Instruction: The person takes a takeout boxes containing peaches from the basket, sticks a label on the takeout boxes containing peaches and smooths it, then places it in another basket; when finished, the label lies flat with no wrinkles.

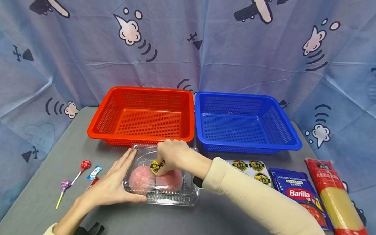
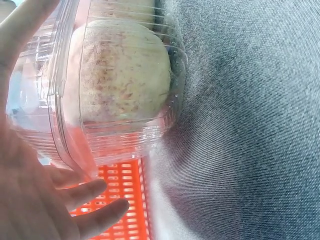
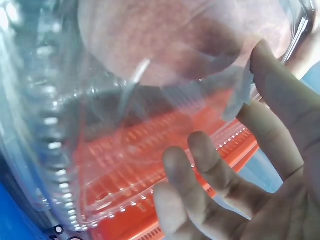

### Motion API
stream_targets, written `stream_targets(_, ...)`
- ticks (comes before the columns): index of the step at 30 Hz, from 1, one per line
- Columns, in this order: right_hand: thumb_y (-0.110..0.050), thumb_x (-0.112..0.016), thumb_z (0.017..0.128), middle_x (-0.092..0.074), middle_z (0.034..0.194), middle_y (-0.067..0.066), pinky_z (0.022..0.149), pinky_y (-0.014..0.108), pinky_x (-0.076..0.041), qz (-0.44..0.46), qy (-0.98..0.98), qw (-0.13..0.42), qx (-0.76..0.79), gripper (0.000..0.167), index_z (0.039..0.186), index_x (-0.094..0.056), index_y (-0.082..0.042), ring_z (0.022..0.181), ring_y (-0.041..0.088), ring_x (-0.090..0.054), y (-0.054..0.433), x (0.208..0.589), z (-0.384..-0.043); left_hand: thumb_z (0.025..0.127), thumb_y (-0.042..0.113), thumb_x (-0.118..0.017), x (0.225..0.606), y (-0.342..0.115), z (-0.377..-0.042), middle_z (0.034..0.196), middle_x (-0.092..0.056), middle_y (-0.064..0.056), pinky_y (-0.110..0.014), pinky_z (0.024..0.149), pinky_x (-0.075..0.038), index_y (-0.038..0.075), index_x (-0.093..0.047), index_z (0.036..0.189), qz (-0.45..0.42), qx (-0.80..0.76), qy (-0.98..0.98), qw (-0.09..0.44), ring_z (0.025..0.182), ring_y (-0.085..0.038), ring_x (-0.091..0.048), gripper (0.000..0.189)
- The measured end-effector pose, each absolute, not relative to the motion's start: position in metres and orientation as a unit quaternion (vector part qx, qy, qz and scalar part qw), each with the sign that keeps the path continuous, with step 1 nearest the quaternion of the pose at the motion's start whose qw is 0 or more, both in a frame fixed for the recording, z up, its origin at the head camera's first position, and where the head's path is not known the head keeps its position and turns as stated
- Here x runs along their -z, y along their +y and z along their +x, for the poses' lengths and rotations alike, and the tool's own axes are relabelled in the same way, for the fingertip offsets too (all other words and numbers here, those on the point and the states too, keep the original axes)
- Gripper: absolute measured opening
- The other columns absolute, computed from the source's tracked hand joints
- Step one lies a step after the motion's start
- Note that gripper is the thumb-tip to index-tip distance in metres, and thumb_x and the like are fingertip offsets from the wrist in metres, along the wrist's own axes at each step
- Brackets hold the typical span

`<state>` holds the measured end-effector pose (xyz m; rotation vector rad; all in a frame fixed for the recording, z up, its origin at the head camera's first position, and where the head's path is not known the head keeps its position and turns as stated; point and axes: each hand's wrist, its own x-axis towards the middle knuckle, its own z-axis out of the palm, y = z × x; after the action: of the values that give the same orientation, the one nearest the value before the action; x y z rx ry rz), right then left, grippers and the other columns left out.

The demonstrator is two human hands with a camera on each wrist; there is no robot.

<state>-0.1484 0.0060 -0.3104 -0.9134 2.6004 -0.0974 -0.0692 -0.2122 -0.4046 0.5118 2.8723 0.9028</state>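
Observation:
A clear plastic clamshell box [image 1: 172, 199] with two pink peaches [image 1: 142, 178] inside sits on the table, its lid down. My left hand [image 1: 115, 184] rests along the box's left side, thumb at the front edge and long fingers stretched toward the back corner. In the left wrist view those fingers [image 2: 100, 217] are spread and nearly straight. Over the lid, my right hand [image 1: 174, 156] pinches a black-and-gold round sticker [image 1: 155, 167] between thumb and forefinger. From the right wrist view, the sticker's pale edge [image 3: 240, 97] shows between these fingertips, close over the lid; the other fingers are loosely bent.
Behind the box stand a red basket [image 1: 140, 141] and a blue basket [image 1: 252, 147], side by side. A sticker sheet [image 1: 249, 168], a blue Barilla pouch [image 1: 297, 194] and a spaghetti pack [image 1: 340, 205] lie at right. Lollipops [image 1: 65, 184] and a small wrapped candy [image 1: 95, 172] lie at left.

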Motion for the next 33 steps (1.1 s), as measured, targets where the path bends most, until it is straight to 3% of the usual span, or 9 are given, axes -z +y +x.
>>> stream_targets(8,-0.037,-0.089,0.079,-0.025,0.055,-0.009,0.051,0.026,-0.020,-0.328,0.920,0.198,0.077,0.066,0.047,-0.033,-0.021,0.059,0.008,-0.027,0.019,0.313,-0.147,0.062,0.078,-0.082,0.406,-0.212,-0.070,0.171,-0.016,-0.019,-0.069,0.106,-0.044,0.018,-0.012,0.166,0.169,-0.281,0.944,0.037,0.146,-0.049,-0.036,0.139)
stream_targets(12,-0.033,-0.087,0.081,-0.036,0.056,-0.011,0.051,0.025,-0.022,-0.324,0.917,0.210,0.104,0.052,0.048,-0.049,-0.021,0.058,0.007,-0.029,0.025,0.314,-0.147,0.062,0.078,-0.081,0.406,-0.212,-0.070,0.171,-0.016,-0.019,-0.070,0.105,-0.044,0.019,-0.011,0.166,0.167,-0.280,0.945,0.038,0.146,-0.051,-0.036,0.139)
stream_targets(15,-0.031,-0.086,0.082,-0.039,0.057,-0.012,0.051,0.026,-0.022,-0.318,0.917,0.214,0.114,0.049,0.048,-0.052,-0.022,0.059,0.007,-0.030,0.027,0.315,-0.146,0.063,0.078,-0.081,0.406,-0.212,-0.069,0.172,-0.015,-0.018,-0.071,0.104,-0.043,0.019,-0.011,0.166,0.164,-0.280,0.945,0.041,0.146,-0.052,-0.036,0.139)
stream_targets(19,-0.031,-0.085,0.084,-0.030,0.054,-0.011,0.050,0.026,-0.020,-0.310,0.917,0.218,0.128,0.060,0.045,-0.041,-0.022,0.059,0.008,-0.027,0.031,0.317,-0.145,0.063,0.078,-0.081,0.406,-0.213,-0.069,0.172,-0.015,-0.017,-0.071,0.104,-0.043,0.020,-0.011,0.166,0.162,-0.281,0.945,0.043,0.146,-0.053,-0.035,0.138)
stream_targets(24,-0.029,-0.084,0.086,-0.033,0.050,-0.013,0.049,0.024,-0.022,-0.316,0.910,0.223,0.151,0.052,0.046,-0.052,-0.020,0.058,0.007,-0.029,0.036,0.323,-0.147,0.062,0.078,-0.082,0.405,-0.212,-0.068,0.172,-0.015,-0.017,-0.072,0.105,-0.042,0.020,-0.010,0.166,0.160,-0.282,0.945,0.044,0.146,-0.053,-0.035,0.138)
stream_targets(30,-0.023,-0.083,0.087,-0.063,0.057,-0.011,0.050,0.018,-0.026,-0.336,0.893,0.236,0.187,0.021,0.068,-0.082,-0.015,0.057,0.002,-0.034,0.043,0.326,-0.150,0.062,0.078,-0.082,0.404,-0.211,-0.068,0.172,-0.015,-0.018,-0.071,0.106,-0.041,0.020,-0.010,0.166,0.157,-0.285,0.944,0.047,0.147,-0.052,-0.034,0.139)
stream_targets(33,-0.019,-0.081,0.087,-0.067,0.058,-0.010,0.052,0.016,-0.029,-0.351,0.886,0.233,0.195,0.019,0.070,-0.083,-0.012,0.056,0.000,-0.037,0.045,0.326,-0.151,0.062,0.077,-0.083,0.404,-0.211,-0.068,0.172,-0.015,-0.018,-0.071,0.107,-0.041,0.019,-0.011,0.166,0.158,-0.286,0.944,0.047,0.147,-0.051,-0.034,0.139)
